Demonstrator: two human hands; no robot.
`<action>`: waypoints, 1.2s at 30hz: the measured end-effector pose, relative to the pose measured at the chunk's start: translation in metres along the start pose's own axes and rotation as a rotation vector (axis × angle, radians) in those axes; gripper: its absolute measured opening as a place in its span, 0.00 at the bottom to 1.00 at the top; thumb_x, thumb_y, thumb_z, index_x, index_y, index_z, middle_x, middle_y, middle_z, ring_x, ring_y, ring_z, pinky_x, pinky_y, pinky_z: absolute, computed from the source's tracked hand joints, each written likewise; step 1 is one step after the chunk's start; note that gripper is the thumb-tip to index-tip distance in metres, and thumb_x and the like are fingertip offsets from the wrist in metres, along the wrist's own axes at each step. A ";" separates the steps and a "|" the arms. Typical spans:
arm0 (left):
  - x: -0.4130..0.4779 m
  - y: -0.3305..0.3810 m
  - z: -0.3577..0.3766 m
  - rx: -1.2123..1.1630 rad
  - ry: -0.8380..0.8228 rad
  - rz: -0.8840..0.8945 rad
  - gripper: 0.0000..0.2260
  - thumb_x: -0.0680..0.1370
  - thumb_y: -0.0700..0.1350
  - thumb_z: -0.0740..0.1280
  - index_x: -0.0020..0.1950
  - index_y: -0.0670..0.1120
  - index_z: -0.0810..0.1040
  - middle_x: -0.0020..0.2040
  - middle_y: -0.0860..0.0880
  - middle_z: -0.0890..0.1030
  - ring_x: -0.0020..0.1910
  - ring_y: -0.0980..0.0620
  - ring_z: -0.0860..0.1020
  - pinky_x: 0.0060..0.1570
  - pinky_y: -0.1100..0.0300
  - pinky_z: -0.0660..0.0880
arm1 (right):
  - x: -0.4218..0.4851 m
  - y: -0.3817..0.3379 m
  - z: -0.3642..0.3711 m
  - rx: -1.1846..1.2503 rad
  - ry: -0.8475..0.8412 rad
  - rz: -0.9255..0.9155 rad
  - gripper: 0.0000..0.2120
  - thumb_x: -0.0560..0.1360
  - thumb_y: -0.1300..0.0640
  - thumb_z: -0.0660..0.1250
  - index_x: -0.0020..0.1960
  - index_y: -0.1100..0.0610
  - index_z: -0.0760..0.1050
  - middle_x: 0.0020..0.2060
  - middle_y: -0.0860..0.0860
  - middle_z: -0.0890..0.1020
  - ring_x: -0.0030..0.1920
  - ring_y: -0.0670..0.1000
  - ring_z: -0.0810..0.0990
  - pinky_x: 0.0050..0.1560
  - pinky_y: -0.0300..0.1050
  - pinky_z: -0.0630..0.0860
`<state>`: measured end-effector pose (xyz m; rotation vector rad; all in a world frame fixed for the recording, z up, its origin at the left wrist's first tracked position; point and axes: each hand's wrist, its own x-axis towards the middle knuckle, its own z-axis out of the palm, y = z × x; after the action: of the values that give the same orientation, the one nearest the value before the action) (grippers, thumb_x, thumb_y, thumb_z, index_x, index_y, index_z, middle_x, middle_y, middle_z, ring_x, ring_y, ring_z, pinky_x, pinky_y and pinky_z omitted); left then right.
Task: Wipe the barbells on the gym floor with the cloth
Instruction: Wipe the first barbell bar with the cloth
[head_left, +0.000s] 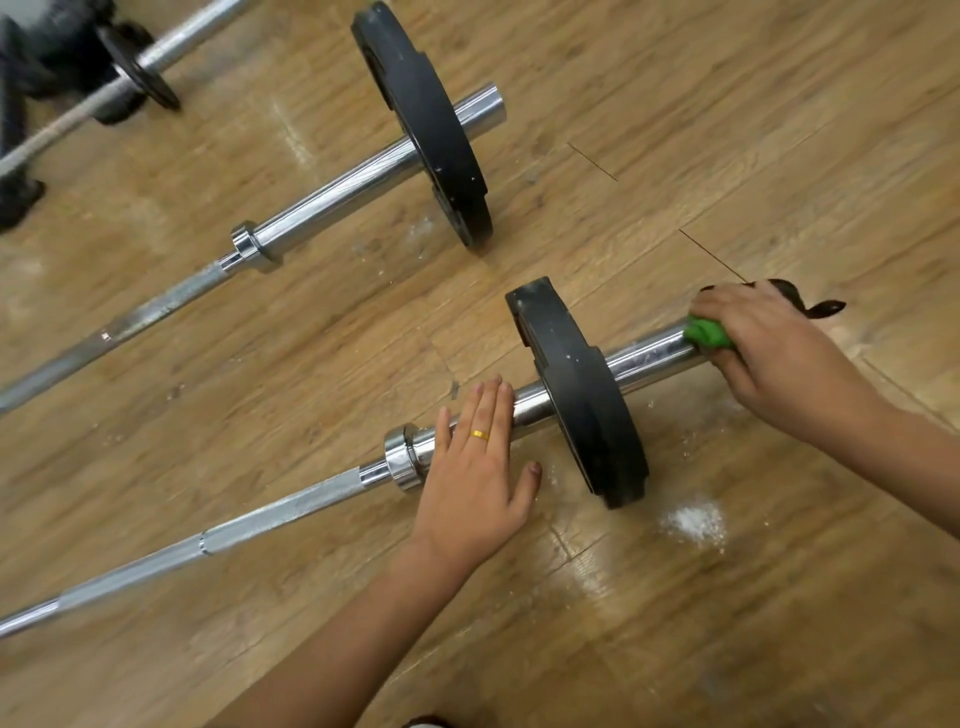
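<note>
Cloth (707, 332) under R grip (779, 353), on near barbell (649, 358) sleeve end

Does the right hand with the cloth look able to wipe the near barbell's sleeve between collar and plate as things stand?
Probably not directly: the black plate stands between the right hand, gripping the green cloth, and that sleeve stretch, where the left hand lies flat.

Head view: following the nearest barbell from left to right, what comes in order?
In order: knurled shaft → collar → left hand → black plate → bare sleeve → green cloth → right hand.
</note>
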<state>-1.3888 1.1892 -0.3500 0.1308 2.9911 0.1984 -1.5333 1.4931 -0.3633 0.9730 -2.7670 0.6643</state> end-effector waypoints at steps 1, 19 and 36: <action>0.003 -0.002 -0.001 0.006 0.000 -0.001 0.35 0.83 0.60 0.53 0.83 0.47 0.41 0.83 0.50 0.41 0.80 0.54 0.36 0.76 0.52 0.31 | 0.004 0.005 -0.002 0.005 -0.014 -0.004 0.13 0.78 0.61 0.63 0.61 0.65 0.75 0.57 0.59 0.80 0.60 0.60 0.75 0.65 0.55 0.67; 0.046 -0.015 -0.005 -0.029 0.020 -0.032 0.39 0.81 0.62 0.57 0.83 0.44 0.42 0.83 0.45 0.45 0.82 0.49 0.41 0.78 0.51 0.37 | 0.065 0.025 0.022 -0.004 -0.005 0.022 0.10 0.79 0.58 0.64 0.59 0.61 0.75 0.52 0.57 0.81 0.54 0.60 0.76 0.59 0.54 0.68; 0.092 -0.042 -0.012 -0.013 0.053 -0.037 0.43 0.75 0.66 0.55 0.83 0.43 0.50 0.82 0.43 0.57 0.81 0.46 0.53 0.78 0.45 0.47 | 0.099 0.039 0.013 -0.011 0.008 0.075 0.09 0.76 0.65 0.66 0.56 0.60 0.75 0.51 0.56 0.80 0.53 0.56 0.75 0.55 0.46 0.65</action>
<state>-1.4847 1.1547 -0.3568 0.0699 3.0412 0.2204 -1.6344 1.4586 -0.3631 0.8664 -2.8089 0.6609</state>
